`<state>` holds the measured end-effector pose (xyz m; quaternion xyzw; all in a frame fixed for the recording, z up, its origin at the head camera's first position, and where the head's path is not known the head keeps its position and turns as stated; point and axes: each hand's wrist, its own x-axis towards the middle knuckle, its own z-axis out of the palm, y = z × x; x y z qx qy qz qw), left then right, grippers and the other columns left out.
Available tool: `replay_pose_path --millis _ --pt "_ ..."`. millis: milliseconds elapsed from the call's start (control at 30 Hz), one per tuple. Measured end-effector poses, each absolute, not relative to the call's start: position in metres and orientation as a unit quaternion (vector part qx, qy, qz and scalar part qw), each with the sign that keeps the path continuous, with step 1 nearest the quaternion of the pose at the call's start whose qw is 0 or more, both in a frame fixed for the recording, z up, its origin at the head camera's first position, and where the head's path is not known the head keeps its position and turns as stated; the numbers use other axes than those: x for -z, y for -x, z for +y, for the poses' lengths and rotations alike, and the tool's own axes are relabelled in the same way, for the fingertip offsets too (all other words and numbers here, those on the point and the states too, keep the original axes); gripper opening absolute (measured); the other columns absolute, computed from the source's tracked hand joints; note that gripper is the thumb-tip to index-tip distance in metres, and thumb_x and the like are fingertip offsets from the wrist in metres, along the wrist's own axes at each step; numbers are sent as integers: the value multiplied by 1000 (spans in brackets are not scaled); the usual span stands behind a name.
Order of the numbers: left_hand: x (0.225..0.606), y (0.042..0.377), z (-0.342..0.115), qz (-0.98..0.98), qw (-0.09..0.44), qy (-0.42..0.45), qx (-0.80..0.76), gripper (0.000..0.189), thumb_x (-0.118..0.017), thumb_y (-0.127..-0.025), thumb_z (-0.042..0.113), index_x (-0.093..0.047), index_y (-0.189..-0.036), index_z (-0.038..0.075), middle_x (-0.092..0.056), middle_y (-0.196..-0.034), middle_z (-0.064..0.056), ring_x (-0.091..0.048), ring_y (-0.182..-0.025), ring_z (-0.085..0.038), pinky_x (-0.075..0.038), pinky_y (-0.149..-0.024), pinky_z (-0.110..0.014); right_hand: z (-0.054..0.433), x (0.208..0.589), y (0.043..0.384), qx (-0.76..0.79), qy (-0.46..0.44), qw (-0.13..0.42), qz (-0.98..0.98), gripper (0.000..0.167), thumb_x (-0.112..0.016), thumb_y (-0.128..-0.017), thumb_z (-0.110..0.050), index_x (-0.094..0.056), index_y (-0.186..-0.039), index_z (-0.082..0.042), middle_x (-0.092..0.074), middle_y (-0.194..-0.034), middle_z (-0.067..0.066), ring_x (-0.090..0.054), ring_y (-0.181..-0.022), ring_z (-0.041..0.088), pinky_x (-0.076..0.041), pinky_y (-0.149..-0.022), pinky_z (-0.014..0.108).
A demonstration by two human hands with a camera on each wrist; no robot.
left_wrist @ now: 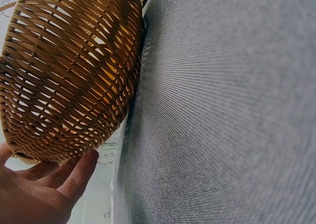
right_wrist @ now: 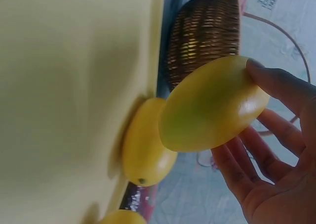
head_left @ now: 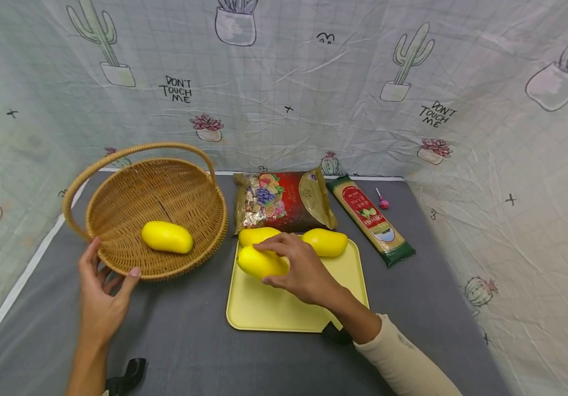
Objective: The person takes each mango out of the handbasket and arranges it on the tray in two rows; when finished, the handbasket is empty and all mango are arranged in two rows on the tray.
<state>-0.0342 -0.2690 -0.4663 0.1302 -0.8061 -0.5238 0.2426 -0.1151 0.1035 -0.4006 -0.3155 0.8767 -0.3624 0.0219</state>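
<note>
My right hand (head_left: 299, 267) holds a yellow mango (head_left: 262, 263) between thumb and fingers, lifted above the pale yellow tray (head_left: 249, 316). In the right wrist view this mango (right_wrist: 212, 105) shows a greenish patch. Two more mangoes lie at the tray's far side, one (head_left: 256, 236) partly hidden behind the held one and another (head_left: 325, 242) to the right. On the left, my left hand (head_left: 105, 291) grips the near-left rim of a brown wicker basket (head_left: 165, 181), and its fingers touch the woven outside (left_wrist: 64, 85) in the left wrist view. One mango (head_left: 167, 237) lies inside the basket.
Behind the tray lies a red and gold food bag (head_left: 284, 201). To its right are a green and gold Olivoilà packet (head_left: 373, 220) and a pink lollipop (head_left: 383, 202). The basket's tall handle (head_left: 140, 147) arches up at the back. A printed curtain (head_left: 288, 82) encloses the grey table (head_left: 185, 341).
</note>
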Motion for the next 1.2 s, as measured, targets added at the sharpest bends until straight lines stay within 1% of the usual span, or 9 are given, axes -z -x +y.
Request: replay_pose_path --millis 200,333,433,633,867,1067,1200 --pt "467 35 -269 -803 243 -128 530 92 -72 -97 3 -21 -169 26 -25 -175 -7 -49 -140 -20 -41 -94 -12 105 419 114 357 321 47 876 63 -96 -79 -17 -73 -138 -21 -69 -130 0 -62 -114 19 -55 -98 40" --pt "466 35 -269 -802 246 -126 529 92 -72 -96 2 -21 -169 25 -27 -174 -8 -50 -138 -18 -41 -93 -11 102 428 114 335 330 57 881 62 -96 -80 -18 -73 -138 -20 -69 -131 0 -60 -122 21 -50 -106 44" --pt "466 34 -269 -804 246 -127 526 93 -73 -96 2 -21 -169 26 -29 -174 -8 -51 -136 -17 -41 -92 -11 97 431 114 306 331 64 890 62 -95 -81 -19 -72 -139 -20 -69 -133 0 -59 -125 21 -49 -110 45" --pt "467 34 -269 -803 246 -126 528 93 -73 -96 1 -21 -169 26 -29 -173 -8 -52 -136 -17 -41 -92 -10 89 435 114 240 343 68 905 64 -94 -82 -24 -70 -142 -22 -68 -136 -1 -56 -124 20 -50 -109 39" --pt "464 33 -267 -806 243 -127 525 93 -72 -97 2 -20 -169 27 -26 -175 -5 -48 -141 -22 -41 -93 -11 82 436 112 216 372 48 901 60 -94 -83 -27 -73 -138 -21 -69 -134 -1 -56 -119 19 -51 -100 35" --pt "465 33 -267 -805 245 -128 525 92 -72 -97 3 -20 -169 27 -26 -175 -5 -48 -141 -22 -41 -93 -10 82 434 109 225 376 60 897 54 -91 -86 -33 -75 -136 -19 -70 -135 -1 -56 -122 20 -51 -102 36" --pt "466 33 -268 -806 245 -129 524 92 -72 -97 3 -20 -169 27 -26 -175 -5 -48 -141 -23 -41 -93 -11 85 432 107 244 373 67 893 48 -88 -90 -31 -75 -135 -18 -71 -135 -2 -58 -124 19 -51 -105 39"
